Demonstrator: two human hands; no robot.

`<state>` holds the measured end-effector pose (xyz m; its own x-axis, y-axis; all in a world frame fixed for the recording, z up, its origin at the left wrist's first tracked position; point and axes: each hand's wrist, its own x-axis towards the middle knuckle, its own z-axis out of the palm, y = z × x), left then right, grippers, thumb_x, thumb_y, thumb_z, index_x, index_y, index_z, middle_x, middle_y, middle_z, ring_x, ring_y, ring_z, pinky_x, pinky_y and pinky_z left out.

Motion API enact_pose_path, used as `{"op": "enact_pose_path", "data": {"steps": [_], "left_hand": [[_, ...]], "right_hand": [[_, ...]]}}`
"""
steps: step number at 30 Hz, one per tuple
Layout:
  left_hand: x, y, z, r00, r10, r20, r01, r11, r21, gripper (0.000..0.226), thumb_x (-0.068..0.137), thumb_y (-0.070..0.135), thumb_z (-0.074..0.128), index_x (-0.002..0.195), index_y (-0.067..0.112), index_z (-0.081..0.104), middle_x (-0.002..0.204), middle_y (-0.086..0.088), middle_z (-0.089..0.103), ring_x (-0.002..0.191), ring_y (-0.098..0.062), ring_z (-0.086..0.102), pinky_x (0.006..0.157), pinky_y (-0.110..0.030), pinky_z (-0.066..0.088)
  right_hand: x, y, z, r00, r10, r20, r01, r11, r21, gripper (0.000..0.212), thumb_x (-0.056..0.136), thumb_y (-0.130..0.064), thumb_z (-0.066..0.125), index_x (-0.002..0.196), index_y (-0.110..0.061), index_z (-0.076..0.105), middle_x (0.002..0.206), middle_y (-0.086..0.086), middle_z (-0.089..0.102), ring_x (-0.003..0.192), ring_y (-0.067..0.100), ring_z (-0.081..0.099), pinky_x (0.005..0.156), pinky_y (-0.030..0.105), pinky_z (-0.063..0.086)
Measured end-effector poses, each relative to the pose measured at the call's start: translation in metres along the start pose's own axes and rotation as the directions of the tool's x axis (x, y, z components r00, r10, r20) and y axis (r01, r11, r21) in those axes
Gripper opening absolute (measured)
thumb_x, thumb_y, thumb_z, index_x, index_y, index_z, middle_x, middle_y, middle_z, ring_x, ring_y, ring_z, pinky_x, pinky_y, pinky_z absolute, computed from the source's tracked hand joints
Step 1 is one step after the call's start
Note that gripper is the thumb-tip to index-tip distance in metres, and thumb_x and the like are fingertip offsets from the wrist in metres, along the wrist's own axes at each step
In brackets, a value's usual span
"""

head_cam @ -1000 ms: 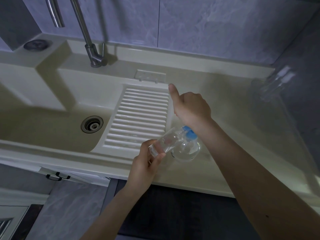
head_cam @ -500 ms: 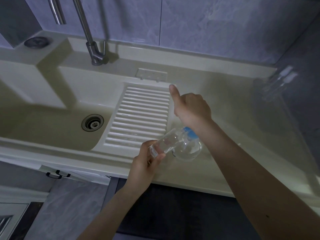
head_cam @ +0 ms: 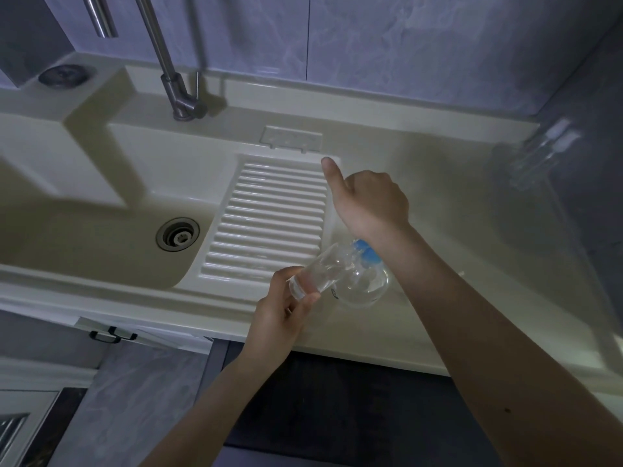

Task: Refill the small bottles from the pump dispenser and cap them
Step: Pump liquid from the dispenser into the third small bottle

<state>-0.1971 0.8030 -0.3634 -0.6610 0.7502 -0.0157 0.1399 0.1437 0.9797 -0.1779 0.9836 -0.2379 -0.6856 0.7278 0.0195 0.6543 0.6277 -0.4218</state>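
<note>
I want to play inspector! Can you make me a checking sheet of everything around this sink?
Surface: cream countertop with a sink and ribbed washboard.
Job's things: small clear bottle tilted against the blue-topped pump dispenser; more clear bottles stand far right.
Clutter: nothing seen.
Hands: left hand grips the small bottle; right hand is over the dispenser, thumb out, grip hidden.
Cables: nothing seen.
Surroundings: metal tap, drain, grey tiled wall.
</note>
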Motion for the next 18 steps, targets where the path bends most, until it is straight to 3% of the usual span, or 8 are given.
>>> {"op": "enact_pose_path", "data": {"steps": [9, 14, 18], "left_hand": [[-0.002, -0.001, -0.005, 1.000, 0.002, 0.005, -0.002, 1.000, 0.001, 0.033, 0.083, 0.045, 0.057, 0.113, 0.040, 0.047, 0.075, 0.008, 0.060, 0.056, -0.015, 0.047, 0.053, -0.035, 0.043], [-0.003, 0.010, -0.004, 0.999, 0.040, 0.001, -0.040, 0.999, -0.027, 0.028, 0.086, 0.035, 0.057, 0.112, 0.037, 0.047, 0.078, 0.017, 0.058, 0.054, -0.018, 0.045, 0.051, -0.040, 0.043], [-0.002, 0.014, -0.006, 0.997, 0.072, 0.003, -0.071, 0.997, -0.029, 0.027, 0.087, 0.031, 0.057, 0.109, 0.042, 0.047, 0.086, 0.017, 0.057, 0.053, -0.015, 0.045, 0.050, -0.037, 0.043]], "right_hand": [[-0.002, 0.002, 0.006, 1.000, -0.011, 0.000, 0.011, 1.000, -0.027, 0.074, 0.094, -0.065, 0.014, 0.053, -0.011, 0.044, 0.057, 0.001, 0.049, 0.052, 0.016, 0.046, 0.050, 0.026, 0.030], [0.008, 0.005, 0.000, 0.999, 0.026, -0.018, -0.024, 0.995, 0.099, 0.088, 0.093, -0.067, 0.011, 0.075, -0.004, 0.070, 0.077, 0.006, 0.071, 0.064, 0.021, 0.062, 0.059, 0.024, 0.041], [0.006, -0.001, 0.000, 1.000, -0.001, -0.009, 0.001, 0.999, 0.041, 0.083, 0.094, -0.065, 0.012, 0.064, -0.006, 0.062, 0.070, 0.007, 0.068, 0.055, 0.020, 0.055, 0.055, 0.025, 0.039]]}}
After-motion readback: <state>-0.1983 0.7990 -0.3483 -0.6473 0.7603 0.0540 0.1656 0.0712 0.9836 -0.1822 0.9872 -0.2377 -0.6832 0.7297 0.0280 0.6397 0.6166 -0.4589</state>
